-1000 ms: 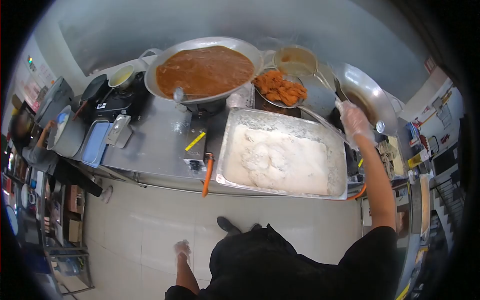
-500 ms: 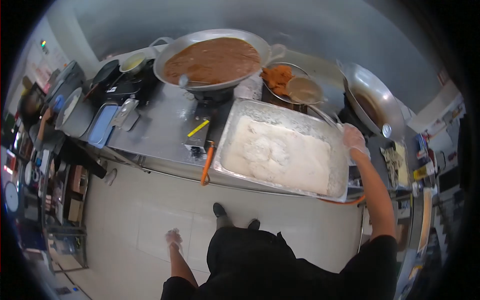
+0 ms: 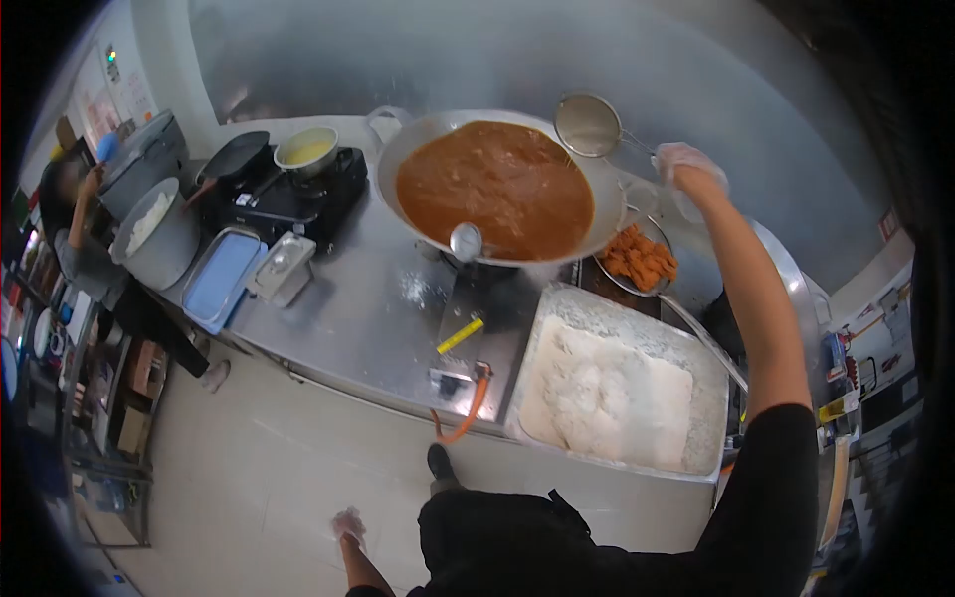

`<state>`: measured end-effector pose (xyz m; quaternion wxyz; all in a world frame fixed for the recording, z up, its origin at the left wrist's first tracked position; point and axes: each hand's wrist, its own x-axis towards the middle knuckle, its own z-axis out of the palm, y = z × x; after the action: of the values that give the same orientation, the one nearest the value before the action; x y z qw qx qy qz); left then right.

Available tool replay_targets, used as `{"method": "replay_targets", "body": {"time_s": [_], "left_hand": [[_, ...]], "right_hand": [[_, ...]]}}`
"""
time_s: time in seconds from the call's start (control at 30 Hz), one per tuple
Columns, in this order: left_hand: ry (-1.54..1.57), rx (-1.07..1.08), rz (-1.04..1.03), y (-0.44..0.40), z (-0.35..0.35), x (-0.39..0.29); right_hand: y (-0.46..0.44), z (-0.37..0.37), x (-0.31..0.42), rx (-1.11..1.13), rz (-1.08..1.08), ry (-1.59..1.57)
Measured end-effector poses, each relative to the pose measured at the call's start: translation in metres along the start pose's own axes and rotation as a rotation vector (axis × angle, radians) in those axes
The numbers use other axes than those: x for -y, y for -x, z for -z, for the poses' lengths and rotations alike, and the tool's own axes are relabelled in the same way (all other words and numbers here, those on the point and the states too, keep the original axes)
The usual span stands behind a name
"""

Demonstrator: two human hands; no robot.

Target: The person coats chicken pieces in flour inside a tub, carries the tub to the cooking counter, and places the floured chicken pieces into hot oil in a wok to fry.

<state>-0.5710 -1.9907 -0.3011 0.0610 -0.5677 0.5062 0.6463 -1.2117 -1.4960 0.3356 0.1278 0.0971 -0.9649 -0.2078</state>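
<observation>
Head camera: the right hand (image 3: 693, 177), gloved in clear plastic, grips the thin metal handle of a round strainer (image 3: 588, 125), its fine mesh a cloudy grey-tan inside a narrow rim. The strainer is raised near the far right edge of a wide pan (image 3: 610, 199) of brown liquid (image 3: 492, 189). The gloved left hand (image 3: 348, 527) hangs over the floor (image 3: 229, 478), its grip too blurred to tell.
</observation>
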Motion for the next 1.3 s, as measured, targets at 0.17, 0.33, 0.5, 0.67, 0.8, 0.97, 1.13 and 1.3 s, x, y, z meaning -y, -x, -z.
{"method": "replay_targets", "body": {"time_s": [0.17,0.33,0.5,0.67,0.8,0.97,1.13,1.3], "left_hand": [[0.100,-0.038,0.076,-0.030,-0.008,-0.030],[0.158,0.006,0.098,-0.041,-0.002,-0.054],[0.089,0.003,0.087,-0.050,-0.014,-0.088],[-0.009,0.046,0.116,-0.074,-0.035,-0.116],[-0.136,0.110,0.066,-0.074,-0.050,-0.142],[-0.176,0.095,0.012,-0.080,-0.064,-0.149],[-0.202,0.117,0.034,-0.069,-0.072,-0.158],[-0.315,0.180,0.014,-0.076,-0.074,-0.157]], "right_hand": [[-0.075,-0.017,0.083,0.075,0.010,0.202],[-0.078,-0.038,0.155,0.201,0.192,0.128],[-0.106,-0.074,0.186,0.654,-0.123,-0.782],[-0.079,-0.002,0.222,0.803,0.558,-0.176],[-0.067,-0.015,0.209,0.810,0.572,-0.325],[-0.029,0.033,0.191,0.851,0.786,-0.463],[0.033,0.066,0.166,0.769,0.392,-0.588],[0.060,0.068,0.141,0.741,0.268,-0.555]]}}
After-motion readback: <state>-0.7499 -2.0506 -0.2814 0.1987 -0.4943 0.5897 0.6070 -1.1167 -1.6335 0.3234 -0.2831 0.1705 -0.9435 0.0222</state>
